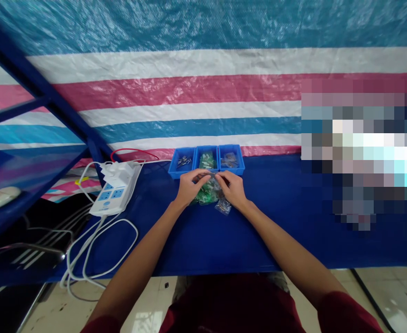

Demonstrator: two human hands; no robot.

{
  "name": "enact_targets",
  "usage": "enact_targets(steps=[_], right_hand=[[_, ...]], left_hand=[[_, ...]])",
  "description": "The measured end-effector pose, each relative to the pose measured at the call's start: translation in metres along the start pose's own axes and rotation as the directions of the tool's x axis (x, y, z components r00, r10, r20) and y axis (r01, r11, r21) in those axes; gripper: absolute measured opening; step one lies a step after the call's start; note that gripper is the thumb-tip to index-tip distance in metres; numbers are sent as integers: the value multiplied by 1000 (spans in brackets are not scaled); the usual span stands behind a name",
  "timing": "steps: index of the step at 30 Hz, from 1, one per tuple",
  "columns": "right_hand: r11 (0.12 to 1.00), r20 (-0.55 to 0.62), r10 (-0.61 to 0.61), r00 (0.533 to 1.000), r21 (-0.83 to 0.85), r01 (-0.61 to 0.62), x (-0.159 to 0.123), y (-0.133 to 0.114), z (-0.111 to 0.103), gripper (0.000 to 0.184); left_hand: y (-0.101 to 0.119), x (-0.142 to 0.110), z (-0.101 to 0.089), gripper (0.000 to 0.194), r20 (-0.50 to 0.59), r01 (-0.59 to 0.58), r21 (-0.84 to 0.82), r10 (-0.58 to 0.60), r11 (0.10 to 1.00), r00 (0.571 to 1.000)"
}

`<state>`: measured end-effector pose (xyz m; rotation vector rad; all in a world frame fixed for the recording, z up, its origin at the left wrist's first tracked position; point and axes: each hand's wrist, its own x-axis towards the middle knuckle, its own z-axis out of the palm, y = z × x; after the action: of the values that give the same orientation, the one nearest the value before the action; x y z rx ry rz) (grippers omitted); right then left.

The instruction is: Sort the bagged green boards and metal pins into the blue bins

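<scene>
My left hand (191, 186) and my right hand (233, 188) meet in front of the blue bins, fingertips pinched at the top edge of a small clear plastic bag (213, 179). Beneath it on the table lie green packets (206, 197) and a clear packet of small parts (223, 206), the latter just below my right fingers. Three blue bins stand in a row behind my hands. The left bin (175, 175) contains thin metal pieces, the middle bin (197, 155) green packets, and the right bin (241, 165) clear packets. The held bag's contents are hard to make out.
On the left of the blue table (217, 249) sits a white power strip (115, 194) with plugs and looped white cables (120, 222). A blue metal frame (64, 118) rises beyond it. Striped sheeting (189, 88) hangs behind. A pixelated area covers the right side.
</scene>
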<state>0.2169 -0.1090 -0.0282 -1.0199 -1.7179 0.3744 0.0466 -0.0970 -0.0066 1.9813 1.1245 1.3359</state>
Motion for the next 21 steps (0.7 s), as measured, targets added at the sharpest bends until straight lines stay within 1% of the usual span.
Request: enact_targets(steps=[4, 7, 10, 13, 15, 17, 19, 21], right_hand=[[1000, -19, 6, 1000, 29, -5, 0, -1, 0, 28], [998, -18, 34, 999, 46, -33, 0, -1, -1, 28], [992, 8, 92, 996, 89, -93, 1, -3, -1, 28], [964, 50, 166, 985, 200, -173, 1, -4, -1, 27], [919, 95, 226, 970, 309, -244, 2, -3, -1, 28], [847, 107, 309, 945, 422, -324, 4, -1, 0, 30], [757, 47, 416, 908, 536, -374, 8, 3, 0, 31], [669, -22, 514, 857, 636, -385, 12, 7, 0, 33]], left_hand=[[-1, 1, -1, 26, -52, 10, -38, -12, 999, 999], [-4, 1, -2, 27, -57, 29, -78, -34, 997, 998], [-5, 0, -2, 28, -33, 30, -94, -33, 995, 999], [-3, -1, -3, 28, 19, 21, -97, -19, 995, 1000], [0, -1, -4, 27, 7, 15, -72, -14, 997, 1000], [2, 0, -5, 27, -54, 17, -36, -19, 999, 998], [2, 2, -6, 27, -115, 31, -8, -32, 999, 993], [0, 4, -7, 27, -133, 41, 13, -39, 999, 990]])
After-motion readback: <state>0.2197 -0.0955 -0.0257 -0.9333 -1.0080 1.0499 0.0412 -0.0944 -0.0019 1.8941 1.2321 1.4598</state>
